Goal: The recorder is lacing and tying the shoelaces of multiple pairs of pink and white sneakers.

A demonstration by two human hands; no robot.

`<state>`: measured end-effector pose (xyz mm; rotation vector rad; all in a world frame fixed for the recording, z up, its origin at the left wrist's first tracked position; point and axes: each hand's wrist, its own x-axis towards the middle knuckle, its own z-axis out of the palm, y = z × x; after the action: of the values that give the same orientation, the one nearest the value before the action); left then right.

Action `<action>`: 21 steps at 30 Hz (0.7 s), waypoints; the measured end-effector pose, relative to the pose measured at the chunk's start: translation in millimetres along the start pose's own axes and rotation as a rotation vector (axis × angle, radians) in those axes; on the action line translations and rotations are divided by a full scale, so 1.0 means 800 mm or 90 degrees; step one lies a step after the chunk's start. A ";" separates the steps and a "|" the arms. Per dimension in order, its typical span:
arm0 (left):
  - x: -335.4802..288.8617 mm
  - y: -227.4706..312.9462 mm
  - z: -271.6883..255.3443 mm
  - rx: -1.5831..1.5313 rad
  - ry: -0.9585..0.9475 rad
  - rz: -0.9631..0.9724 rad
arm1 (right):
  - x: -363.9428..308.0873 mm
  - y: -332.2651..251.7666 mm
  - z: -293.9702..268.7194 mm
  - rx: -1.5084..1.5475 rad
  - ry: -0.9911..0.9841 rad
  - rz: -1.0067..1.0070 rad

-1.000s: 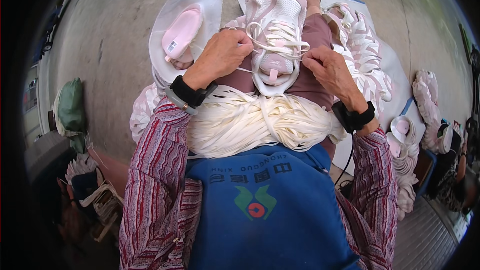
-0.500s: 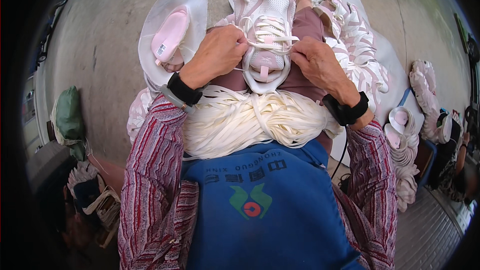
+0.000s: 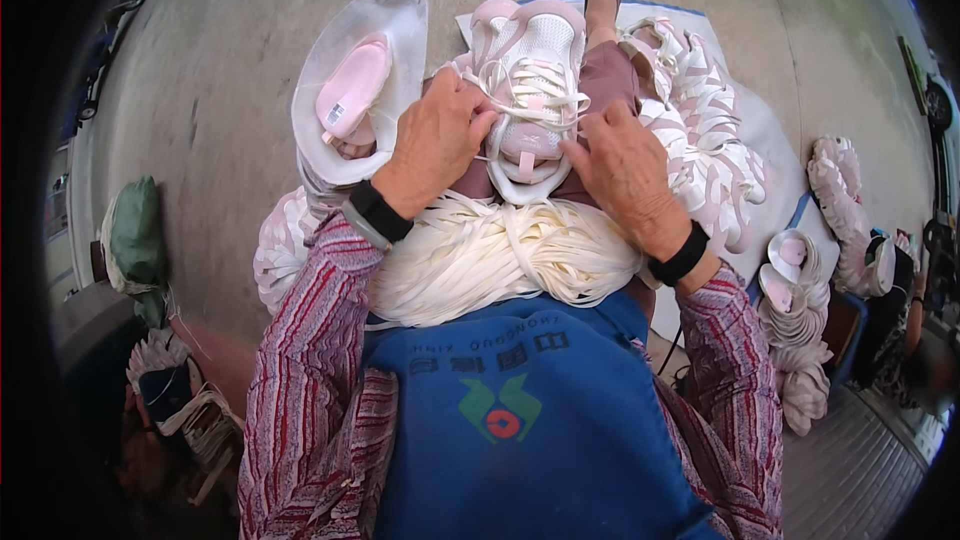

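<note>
A white and pink sneaker [image 3: 550, 35] rests between my thighs, its heel and pink pull tab toward me. Flat cream shoelace [image 3: 535, 75] criss-crosses its front, with loose loops near the top eyelets. My left hand [image 3: 438, 140] is closed at the left edge of the shoe opening, pinching the lace. On the other side my right hand [image 3: 630, 170] pinches lace beside the tongue, its fingertips partly hidden. A thick bundle of cream shoelaces [image 3: 500, 255] lies across my lap, over the top of the blue apron [image 3: 590, 380].
Left of the shoe stands a white curved holder [image 3: 405, 15] with a pink insole [image 3: 355, 90] in it. Many laced sneakers [image 3: 705, 130] pile up on a pale sheet [image 3: 775, 130] at right. Stacked insoles [image 3: 795, 320] sit farther right, and a green sack [image 3: 135, 235] at far left.
My right hand has moved inward, closer to the shoe's tongue, and the lace between the hands hangs looser. My left hand stays near the left eyelets. The whole view has shifted slightly.
</note>
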<state>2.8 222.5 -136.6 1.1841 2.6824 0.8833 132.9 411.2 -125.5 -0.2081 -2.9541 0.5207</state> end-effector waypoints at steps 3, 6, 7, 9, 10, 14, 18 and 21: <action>-0.011 0.017 -0.008 -0.004 -0.009 -0.028 | -0.003 -0.012 -0.002 -0.119 0.018 -0.033; -0.024 0.021 0.002 0.026 -0.026 -0.020 | 0.000 -0.022 -0.005 -0.158 0.045 -0.032; -0.026 0.022 0.005 0.024 -0.038 -0.025 | -0.001 -0.020 -0.001 -0.162 0.033 -0.017; -0.026 0.015 0.011 0.025 -0.033 -0.013 | -0.004 -0.016 0.005 -0.168 0.025 -0.005; -0.024 0.013 0.013 0.009 -0.042 -0.010 | -0.006 -0.014 0.006 -0.167 0.024 -0.002; -0.024 0.011 0.018 -0.027 -0.047 -0.026 | -0.014 -0.011 0.019 -0.193 0.035 0.004; -0.029 0.008 0.021 -0.034 -0.022 -0.063 | -0.016 -0.004 0.038 -0.189 -0.002 0.015; -0.028 0.007 0.023 -0.038 -0.023 -0.080 | -0.009 0.003 0.044 -0.127 -0.060 -0.005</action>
<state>27.6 218.6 -152.4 0.9987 2.6478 0.9062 134.5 400.7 -159.5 -0.1966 -3.0974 0.2400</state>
